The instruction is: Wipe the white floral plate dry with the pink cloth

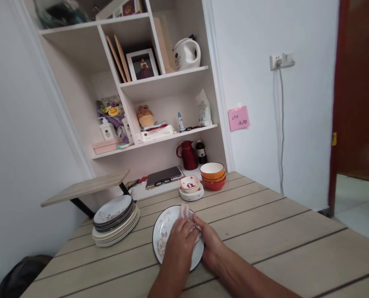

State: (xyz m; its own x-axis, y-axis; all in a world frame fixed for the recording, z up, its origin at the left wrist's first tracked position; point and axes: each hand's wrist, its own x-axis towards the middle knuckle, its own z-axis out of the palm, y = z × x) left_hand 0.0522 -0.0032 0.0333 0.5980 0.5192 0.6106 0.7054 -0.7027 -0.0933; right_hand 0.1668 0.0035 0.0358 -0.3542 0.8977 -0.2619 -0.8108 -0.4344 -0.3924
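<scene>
We see both hands at one plate (164, 225), which has a dark rim and a flower pattern and is just below the fingers, above or on the table (265, 244); we cannot tell which of these. The left hand (181, 236) is bent over the plate, its fingers gathered closely on a pale cloth (185, 212), and the cloth's upper end comes out beyond them. The right hand (213, 244) is closed around the plate's edge on the right side, with the thumb over the rim and against the cloth; its other fingers are mostly hidden from us.

To the left of this grip, well apart, we find a stack of plates (116, 217), dark-rimmed ones above light ones. Beyond the grip there are small dishes (192, 193) with a little patterned bowl (190, 183) on top, and just right of them, orange and red bowls (213, 176) stacked together.
</scene>
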